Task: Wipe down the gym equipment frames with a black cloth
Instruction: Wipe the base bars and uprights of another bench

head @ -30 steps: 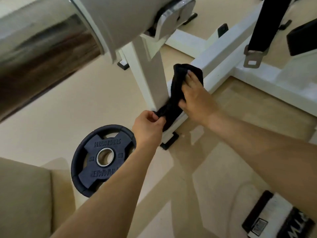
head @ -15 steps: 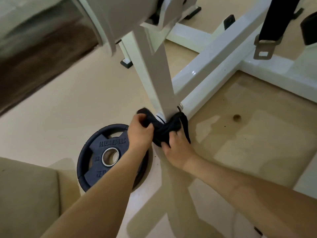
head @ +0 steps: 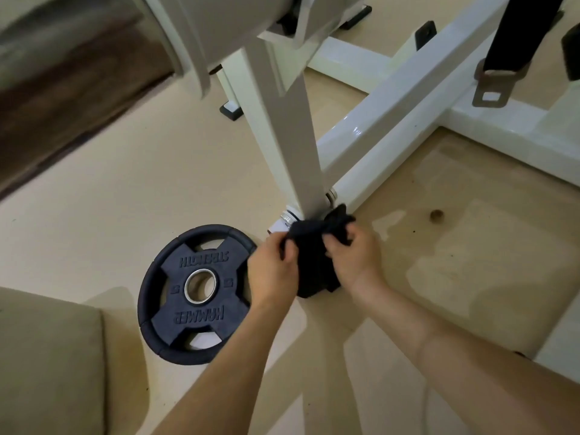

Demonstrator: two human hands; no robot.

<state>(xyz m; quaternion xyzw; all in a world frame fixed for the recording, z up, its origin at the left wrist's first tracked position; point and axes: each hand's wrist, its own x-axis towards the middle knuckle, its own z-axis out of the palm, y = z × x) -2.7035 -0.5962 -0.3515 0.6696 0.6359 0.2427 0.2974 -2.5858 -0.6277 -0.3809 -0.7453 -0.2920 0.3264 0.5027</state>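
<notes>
Hands, left hand (head: 272,271) and right hand (head: 354,255), both grip the black cloth (head: 314,246) at the white frame upright's (head: 292,136) foot, beside the weight plate (head: 194,290).

Head view looks steeply down (close in) onto the floor (head: 110,189).

Gym — weight plate (head: 197,293), white machine frame (head: 398,98)

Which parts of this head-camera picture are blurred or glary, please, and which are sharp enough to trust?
Head view: the big cylinder at top left is smeared and out of focus; small glare spots sit on the white frame beam; the weight plate, black cloth, left hand and right hand are sharp; soft arm shadows fall on the floor.
</notes>
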